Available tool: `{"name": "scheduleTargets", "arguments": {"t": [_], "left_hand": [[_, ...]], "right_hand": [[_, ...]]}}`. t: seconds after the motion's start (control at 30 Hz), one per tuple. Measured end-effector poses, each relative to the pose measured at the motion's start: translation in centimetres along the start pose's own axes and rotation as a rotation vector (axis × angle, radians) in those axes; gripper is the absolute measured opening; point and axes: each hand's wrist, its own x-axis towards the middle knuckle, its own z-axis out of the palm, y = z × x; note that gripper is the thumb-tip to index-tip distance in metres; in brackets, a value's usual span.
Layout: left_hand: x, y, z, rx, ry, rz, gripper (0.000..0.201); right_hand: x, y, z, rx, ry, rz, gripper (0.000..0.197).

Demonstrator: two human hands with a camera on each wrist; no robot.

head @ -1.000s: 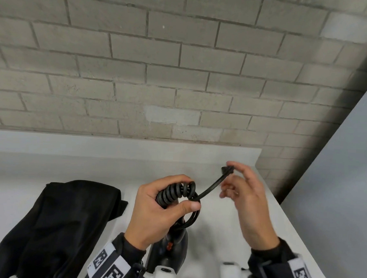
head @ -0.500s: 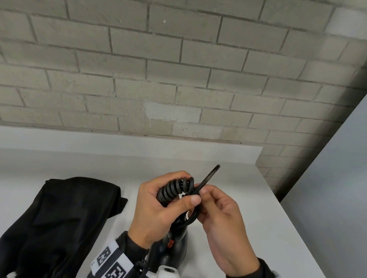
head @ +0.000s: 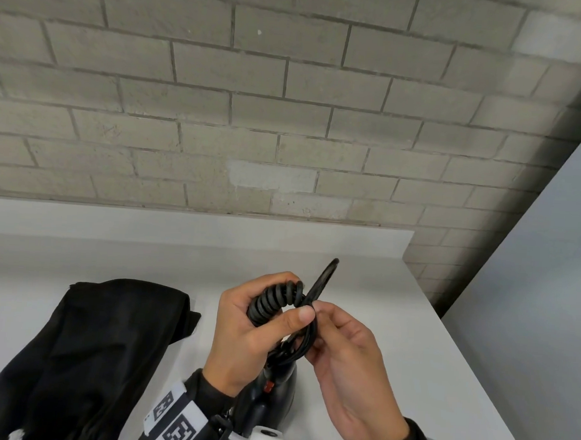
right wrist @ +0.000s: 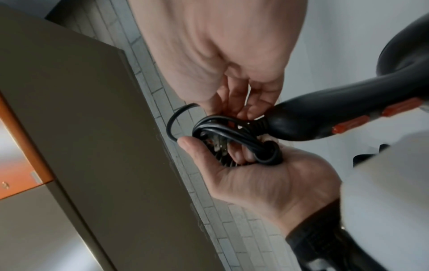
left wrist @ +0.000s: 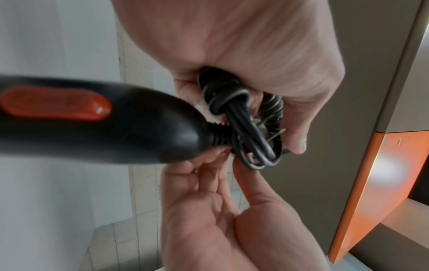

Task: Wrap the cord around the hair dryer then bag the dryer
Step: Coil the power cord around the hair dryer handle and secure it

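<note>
- Bag (head: 83,353): black fabric, lying slack on the near-left of the white surface (head: 394,326). Nothing has gone into it as far as the head view shows; bagging is not yet begun.
- Left hand (head: 243,331): fingers and thumb curled around the bundled cord (head: 274,301) at the end of the hair dryer (left wrist: 97,119) handle; the coiled section sits in the fist, with the plug prongs showing among the loops.
- Right hand (head: 345,367): just right of the left, touching it. Its fingertips pinch a loose loop of cord beside the bundle, the loop standing up toward the far side.
- Status: most of the cord appears gathered at the handle base, not wound along the body. Judged remaining: tuck or wrap the last loop, then bag the dryer.
</note>
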Motion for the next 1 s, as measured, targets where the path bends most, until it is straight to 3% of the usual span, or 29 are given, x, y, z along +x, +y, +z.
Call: {"name": "scheduleTargets", "arguments": {"t": [0.13, 0.27, 0.47, 0.63, 0.73, 0.9, 1.0], "left_hand": [[-0.2, 0.2, 0.1, -0.012, -0.001, -0.006, 0.035], [-0.5, 0.2, 0.6, -0.046, 0.001, -0.044, 0.037], [-0.7, 0.0, 0.6, 0.024, 0.051, -0.027, 0.025], [-0.3, 0.0, 0.9, 0.065, 0.115, -0.011, 0.020], [-0.4, 0.0, 1.3, 0.080, 0.131, -0.013, 0.021], [-0.6, 0.0, 1.4, 0.104, 0.144, 0.001, 0.021], [-0.6, -0.1, 1.6, 0.136, 0.164, 0.012, 0.022]], "right_hand": [[-0.3, -0.4, -0.1, -0.029, -0.087, 0.041, 0.025], [-0.6, -0.1, -0.4, -0.085, -0.134, 0.066, 0.044], [-1.3, -0.1, -0.7, -0.142, -0.134, 0.057, 0.038], [-1.9, 1.2, 0.2, -0.265, -0.020, -0.200, 0.031], [-2.8, 2.1, 0.3, -0.276, 0.053, -0.350, 0.039], [-3.0, 2.7, -0.9, -0.677, -0.005, -0.642, 0.055], [-2.4, 1.9, -1.4, -0.766, 0.050, -0.747, 0.036]]}}
